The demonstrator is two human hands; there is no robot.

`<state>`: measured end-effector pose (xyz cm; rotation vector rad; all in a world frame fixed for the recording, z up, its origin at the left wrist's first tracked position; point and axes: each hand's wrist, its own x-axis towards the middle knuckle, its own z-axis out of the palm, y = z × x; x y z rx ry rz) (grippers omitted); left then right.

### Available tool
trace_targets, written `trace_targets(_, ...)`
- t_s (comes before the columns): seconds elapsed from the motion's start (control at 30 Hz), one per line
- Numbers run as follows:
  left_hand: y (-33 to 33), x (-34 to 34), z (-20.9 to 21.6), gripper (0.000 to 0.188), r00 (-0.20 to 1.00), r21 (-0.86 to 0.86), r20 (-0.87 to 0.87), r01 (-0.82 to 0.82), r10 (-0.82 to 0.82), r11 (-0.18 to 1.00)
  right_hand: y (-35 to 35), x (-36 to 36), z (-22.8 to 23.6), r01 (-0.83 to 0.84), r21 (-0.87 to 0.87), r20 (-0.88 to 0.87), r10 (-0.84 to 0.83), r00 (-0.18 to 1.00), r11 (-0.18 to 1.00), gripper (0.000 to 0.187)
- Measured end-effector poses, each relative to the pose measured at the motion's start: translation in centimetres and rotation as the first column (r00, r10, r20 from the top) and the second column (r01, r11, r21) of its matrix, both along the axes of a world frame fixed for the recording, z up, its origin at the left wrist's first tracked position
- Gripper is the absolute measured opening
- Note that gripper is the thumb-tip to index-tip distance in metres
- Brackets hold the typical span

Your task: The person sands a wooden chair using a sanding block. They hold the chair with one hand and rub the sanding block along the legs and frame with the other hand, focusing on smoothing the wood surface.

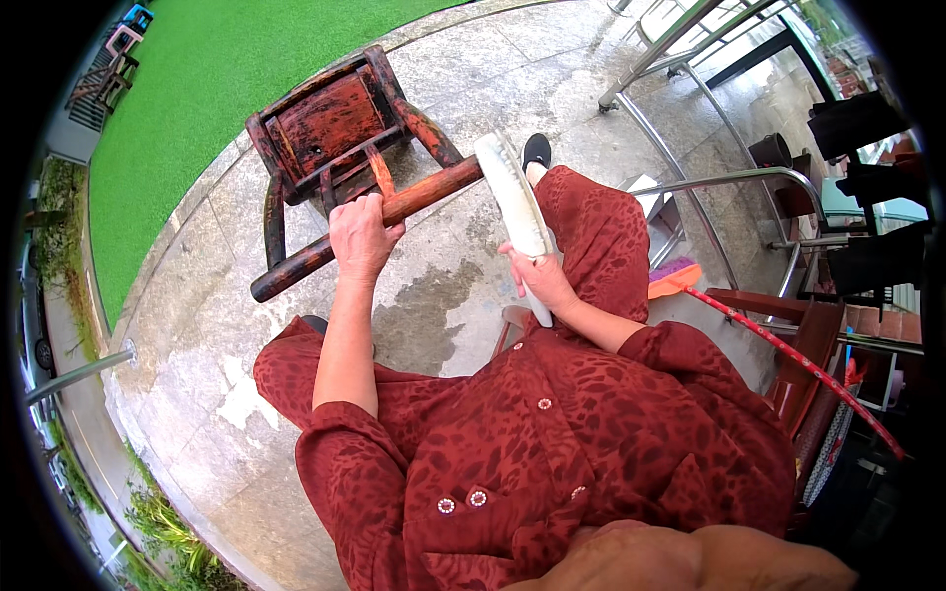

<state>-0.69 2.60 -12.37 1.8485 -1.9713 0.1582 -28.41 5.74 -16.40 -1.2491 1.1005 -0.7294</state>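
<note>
Head camera view, looking steeply down: a person sits with knees spread, wearing a dark red shirt [552,424] with a blackish animal-spot print and round pale buttons, and matching trousers [596,231]. Beyond the knees, toward the upper left, is a small wooden chair [330,120], red-brown with dark, worn patches; it stands at a tilt, its flat panel facing up toward the camera. A thick, round wooden bar [434,194] of the same colouring runs across the side of the chair nearest the person, slanting up to the right.

The left hand [365,236] reaches forward and is clamped on this bar, fingers together and curled over it. The right hand [540,279], just above the lap, has its fingers closed around the handle of a long white plastic brush [514,197] with pale bristles. The brush points up and away from the person, and its far part overlaps the right end of the bar; I cannot tell whether the bristles press on the wood.

Underneath is a grey stone-tiled floor [473,74] with a darker damp-looking patch between the knees. A black shoe [537,150] shows beyond the right knee. Bright green turf [197,128] fills the upper left. To the right are a silvery metal railing [739,178] and a broom [675,280] with orange and purple at its head and a red patterned stick.
</note>
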Motion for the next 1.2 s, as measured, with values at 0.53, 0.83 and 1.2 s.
trace_targets(0.53,5.4,-3.6,-8.3,0.039,0.991,0.67,-0.116,0.03,0.066,0.742,-0.1,-3.3,3.1,0.051,0.51,-0.087,-0.007,0.996,0.859,0.023)
trace_targets(0.83,5.1,-3.5,-7.9,0.038,0.989,0.675,-0.122,0.026,0.078,0.737,0.6,-2.3,2.7,0.057,0.543,-0.131,0.017,0.991,0.838,0.025)
trace_targets(1.2,4.8,-3.3,-7.4,0.039,0.989,0.684,-0.121,0.017,0.09,0.729,2.7,-1.6,3.6,0.007,0.512,-0.121,0.064,0.991,0.859,0.027)
